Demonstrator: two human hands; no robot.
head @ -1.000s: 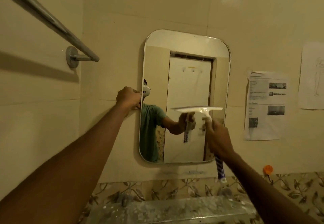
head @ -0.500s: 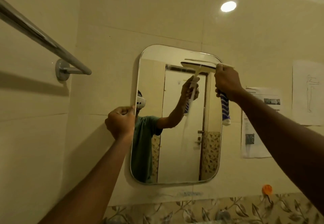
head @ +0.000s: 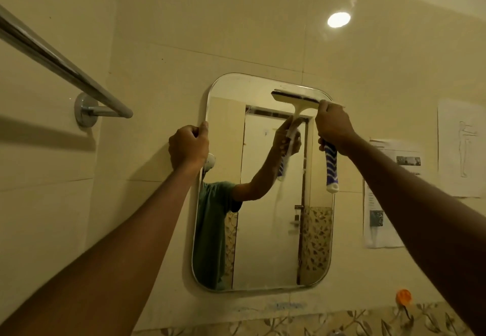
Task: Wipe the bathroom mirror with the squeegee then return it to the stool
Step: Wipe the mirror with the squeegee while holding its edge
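Fingers of the right hand [head: 334,128] wrap the blue-striped handle of the probably light, rigid white plastic squeegee [head: 294,97], its blade above them. The left hand [head: 188,146] grips the edge of the fragile rounded-rectangle glass mirror [head: 263,243].

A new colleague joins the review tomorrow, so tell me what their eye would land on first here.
The rounded mirror at the centre of the wall draws the eye. The right hand grips a blue-and-white-handled squeegee with its blade at the mirror's top right corner. The left hand grips the mirror's upper left edge. A bright round light glows at upper right, and a chrome towel rail slants in from the upper left.
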